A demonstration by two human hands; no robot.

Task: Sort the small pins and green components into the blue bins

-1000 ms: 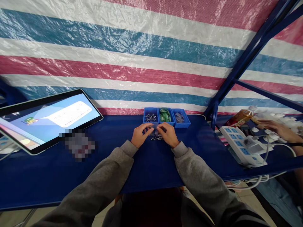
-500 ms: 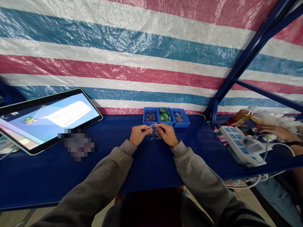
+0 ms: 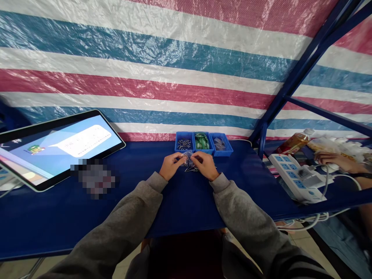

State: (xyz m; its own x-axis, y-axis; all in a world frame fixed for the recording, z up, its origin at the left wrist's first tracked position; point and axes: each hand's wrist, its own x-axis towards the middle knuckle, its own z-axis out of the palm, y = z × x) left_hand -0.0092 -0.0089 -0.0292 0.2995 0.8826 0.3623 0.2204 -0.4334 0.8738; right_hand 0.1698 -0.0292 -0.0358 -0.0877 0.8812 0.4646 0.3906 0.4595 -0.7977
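Between my hands is a small clear plastic bag [image 3: 188, 158], pinched from both sides. My left hand [image 3: 171, 166] grips its left edge with thumb and fingers. On the other edge, my right hand [image 3: 205, 165] is closed the same way. Loose screws [image 3: 190, 169] lie on the table just under the bag, partly covered by my right hand. Right behind stand three joined blue bins: the left bin [image 3: 176, 148] holds dark screws, the middle bin [image 3: 203, 152] green packets, the right bin [image 3: 225, 153] clear bags.
A tablet [image 3: 72, 143] leans at the left, beside a blurred-out patch on the blue table [image 3: 139, 162]. At the right are a white power strip [image 3: 293, 178] with cables, a drink bottle [image 3: 295, 142] and another person's hand [image 3: 334, 159]. A blue frame post [image 3: 290, 81] slants upward there.
Almost nothing differs. My fingers have shifted slightly on the plastic bag, and the view has tilted a touch.
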